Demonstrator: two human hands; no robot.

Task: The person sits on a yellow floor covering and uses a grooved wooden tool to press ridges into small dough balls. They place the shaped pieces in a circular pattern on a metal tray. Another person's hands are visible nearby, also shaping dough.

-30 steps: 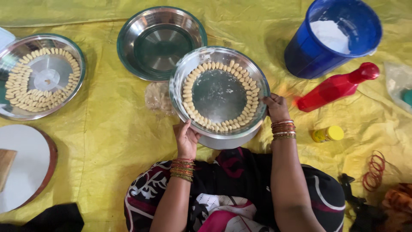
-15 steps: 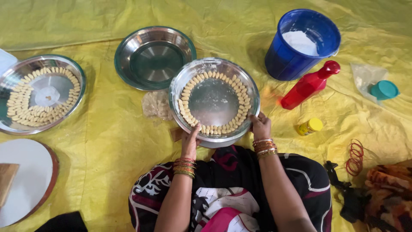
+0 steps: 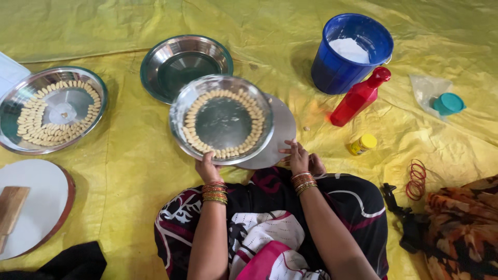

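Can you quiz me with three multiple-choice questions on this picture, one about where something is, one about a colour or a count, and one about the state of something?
1. Where is the red bottle?
A. Lying between the blue bucket and the small yellow jar
B. Inside the empty steel plate
C. On the white round board

2. How many steel plates hold a ring of small pale pieces?
A. One
B. Two
C. Three

3. What is the left hand doing?
A. Resting on the lap
B. Holding the near rim of the filled plate
C. Gripping the bottle

Answers: 1 A, it lies tilted on the yellow sheet between them. 2 B, the held plate and the far-left plate carry rings; the third is empty. 3 B, its fingers sit at that rim, while the right hand touches the flat disc beneath.
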